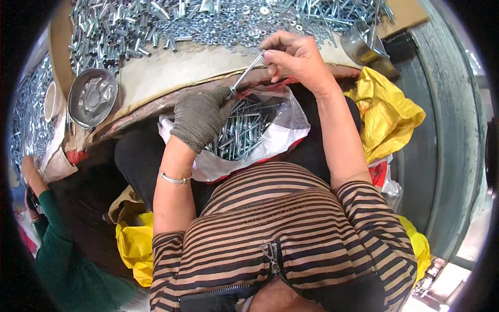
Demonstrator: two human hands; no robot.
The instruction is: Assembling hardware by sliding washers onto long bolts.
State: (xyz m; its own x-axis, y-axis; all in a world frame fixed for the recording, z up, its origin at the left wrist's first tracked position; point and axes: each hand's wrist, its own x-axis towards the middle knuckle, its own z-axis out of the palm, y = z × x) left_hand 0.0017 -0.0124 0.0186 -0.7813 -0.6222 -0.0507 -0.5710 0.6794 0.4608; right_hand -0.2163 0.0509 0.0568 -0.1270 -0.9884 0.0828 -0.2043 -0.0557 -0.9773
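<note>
My left hand (200,115), in a grey knit glove, is closed around the lower end of a long silver bolt (247,74). The bolt slants up and to the right. At its upper end my bare right hand (300,58) pinches with thumb and forefinger; any small part between those fingertips is hidden. Below both hands, a white plastic bag (283,139) lies open in my lap. Many similar bolts (241,134) fill it in a loose heap.
Piles of metal sleeves (112,31) and washers (239,26) cover the far worktable. A metal bowl (93,98) sits at its left edge, a metal cup (364,41) at its right. Yellow sacks (387,112) flank me. Another person's green sleeve (57,239) reaches in at left.
</note>
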